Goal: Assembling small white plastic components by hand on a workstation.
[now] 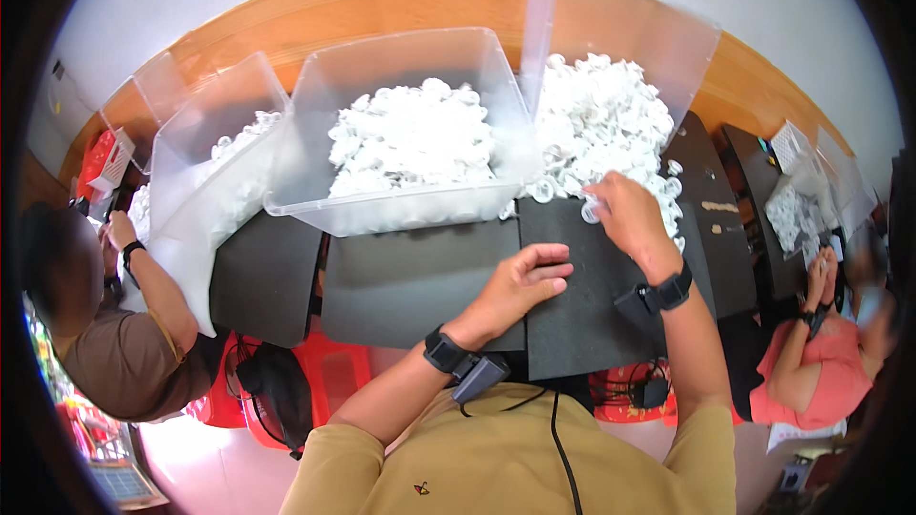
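Note:
My right hand (630, 219) is at the near edge of a loose heap of small white plastic parts (606, 119), which spills from a clear bin lying on its side. Its fingers are curled down and pinch a small round white plastic part (591, 213) at the fingertips. My left hand (520, 286) hovers above the black tabletop (582, 315), to the left of and nearer than the right. Its fingers are stretched out with a gap from the thumb, and nothing shows in them. Both wrists wear black strapped devices.
A clear bin (401, 219) full of white parts stands centre-left; another clear container (219, 143) lies further left. Co-workers sit left (124, 334) and right (811, 362), hands at their own piles. Red stools (329, 377) and a black bag (275, 386) are below the table.

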`<state>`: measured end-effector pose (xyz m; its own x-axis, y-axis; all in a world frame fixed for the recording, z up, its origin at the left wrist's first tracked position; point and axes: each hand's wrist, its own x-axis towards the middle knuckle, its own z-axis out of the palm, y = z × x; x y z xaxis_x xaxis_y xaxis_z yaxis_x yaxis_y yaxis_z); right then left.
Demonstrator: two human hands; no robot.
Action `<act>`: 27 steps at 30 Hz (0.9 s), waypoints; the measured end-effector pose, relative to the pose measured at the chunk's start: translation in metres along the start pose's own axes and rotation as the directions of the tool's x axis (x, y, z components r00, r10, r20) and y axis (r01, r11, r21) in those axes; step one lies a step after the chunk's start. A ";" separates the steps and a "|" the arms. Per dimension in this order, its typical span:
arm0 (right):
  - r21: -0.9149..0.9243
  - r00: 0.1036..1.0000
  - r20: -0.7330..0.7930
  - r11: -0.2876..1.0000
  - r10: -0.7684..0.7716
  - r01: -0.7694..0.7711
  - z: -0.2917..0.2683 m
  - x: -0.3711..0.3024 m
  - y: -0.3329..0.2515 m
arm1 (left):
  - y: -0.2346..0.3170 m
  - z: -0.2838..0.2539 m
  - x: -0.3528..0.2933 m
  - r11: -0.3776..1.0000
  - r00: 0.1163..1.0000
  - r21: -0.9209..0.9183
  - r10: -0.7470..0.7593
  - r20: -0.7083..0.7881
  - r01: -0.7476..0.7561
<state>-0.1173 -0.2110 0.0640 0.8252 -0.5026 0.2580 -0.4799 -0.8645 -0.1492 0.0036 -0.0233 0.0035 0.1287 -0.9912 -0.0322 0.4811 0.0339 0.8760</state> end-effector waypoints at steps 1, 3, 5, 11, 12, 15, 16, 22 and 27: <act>0.070 1.000 -0.018 0.997 0.014 -0.013 0.006 -0.005 -0.001 | -0.003 -0.001 -0.001 1.000 1.000 -0.010 0.003 0.002 -0.003; 0.097 0.998 -0.024 0.994 0.056 -0.054 0.008 -0.007 -0.002 | -0.003 -0.004 -0.002 1.000 1.000 -0.019 0.016 0.000 -0.016; 0.130 0.998 -0.039 0.990 0.058 -0.053 0.010 -0.007 0.002 | -0.001 -0.003 -0.003 1.000 1.000 -0.011 0.003 0.005 -0.003; 0.288 0.992 -0.071 0.954 0.106 -0.081 0.014 -0.010 0.013 | 0.008 0.005 -0.003 0.998 0.999 0.041 0.044 0.031 -0.045; 0.328 0.989 -0.086 0.941 0.122 -0.088 0.015 -0.012 0.013 | 0.010 0.007 -0.001 0.998 0.998 0.044 0.046 0.030 -0.047; 0.471 0.983 -0.059 0.873 0.175 -0.127 0.014 -0.016 0.013 | 0.022 0.011 0.012 0.989 0.994 0.102 0.111 0.005 -0.111; 0.565 0.979 -0.012 0.809 0.204 -0.161 0.014 -0.018 0.012 | 0.025 0.014 0.017 0.975 0.985 0.152 0.167 -0.040 -0.160; 0.889 0.938 0.270 0.316 0.218 -0.330 -0.005 -0.029 -0.007 | 0.019 0.011 0.043 0.964 0.977 0.189 0.204 -0.066 -0.189; 0.915 0.931 0.315 0.202 0.184 -0.350 -0.010 -0.034 -0.013 | 0.022 0.000 0.045 0.989 0.991 0.072 0.133 -0.033 -0.131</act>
<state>-0.1416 -0.1826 0.0664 0.7741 -0.6269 -0.0882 -0.1129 0.0004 -0.9936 0.0205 -0.0666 0.0215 0.2206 -0.9730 0.0687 0.3961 0.1537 0.9052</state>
